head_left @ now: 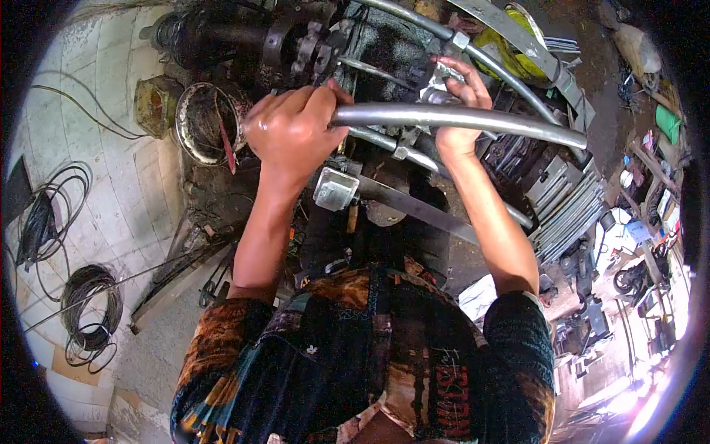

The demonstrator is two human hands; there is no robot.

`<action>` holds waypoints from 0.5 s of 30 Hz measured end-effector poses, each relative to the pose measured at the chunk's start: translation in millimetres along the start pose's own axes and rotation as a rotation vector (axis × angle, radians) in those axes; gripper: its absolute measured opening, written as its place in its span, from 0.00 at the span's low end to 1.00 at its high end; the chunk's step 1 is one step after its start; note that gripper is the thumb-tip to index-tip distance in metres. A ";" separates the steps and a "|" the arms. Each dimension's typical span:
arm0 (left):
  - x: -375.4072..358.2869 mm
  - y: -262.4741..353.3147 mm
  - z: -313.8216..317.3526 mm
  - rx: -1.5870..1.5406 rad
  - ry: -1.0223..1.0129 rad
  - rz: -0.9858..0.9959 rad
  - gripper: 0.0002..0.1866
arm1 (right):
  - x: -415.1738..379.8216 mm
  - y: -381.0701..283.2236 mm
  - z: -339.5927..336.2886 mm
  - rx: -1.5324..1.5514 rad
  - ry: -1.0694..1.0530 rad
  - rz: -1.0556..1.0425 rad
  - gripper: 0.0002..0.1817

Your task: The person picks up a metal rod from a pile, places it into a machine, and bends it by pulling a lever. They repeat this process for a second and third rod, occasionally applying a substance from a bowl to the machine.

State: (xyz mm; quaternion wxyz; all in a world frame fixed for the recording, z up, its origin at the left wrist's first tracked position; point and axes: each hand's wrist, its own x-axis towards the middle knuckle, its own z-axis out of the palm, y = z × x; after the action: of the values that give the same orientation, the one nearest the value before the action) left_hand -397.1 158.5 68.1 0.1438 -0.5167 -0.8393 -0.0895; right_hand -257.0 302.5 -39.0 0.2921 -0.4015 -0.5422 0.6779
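Note:
My left hand (292, 129) is wrapped round one end of a thick, slightly curved metal bar (466, 117). From that fist the bar runs across to the right, passing in front of my right wrist. Behind the bar, my right hand (466, 89) has its fingers curled at a shiny silvery piece (438, 90), whose kind I cannot make out. Below both hands lies a bent metal rod (418, 158) with a nut-like collar on it. A second curved rod (506, 74) with a similar collar arcs beyond my right hand.
Dark greasy machinery (296, 48) stands at the far side. A round dirty container (207, 122) sits left of my left hand. Stacked metal strips (569, 211) lie to the right. Coiled wire (92, 307) rests on the floor at left. A flat metal bar (414, 203) crosses before me.

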 end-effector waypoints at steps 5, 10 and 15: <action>1.3 0.6 4.2 -0.011 0.022 -0.023 0.18 | 3.1 1.5 -3.8 -0.023 -0.077 -0.011 0.15; 0.5 -0.7 6.9 0.033 0.048 -0.056 0.17 | 10.6 -3.1 2.4 -0.047 -0.119 -0.119 0.14; 2.5 2.1 10.4 0.048 0.064 -0.034 0.17 | 7.7 1.3 1.2 0.016 -0.104 -0.089 0.12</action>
State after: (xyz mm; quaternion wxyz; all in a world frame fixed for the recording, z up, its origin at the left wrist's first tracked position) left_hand -397.8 164.7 59.1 0.1814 -0.4955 -0.8448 -0.0886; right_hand -261.8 308.0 -42.0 0.2969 -0.3387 -0.5684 0.6885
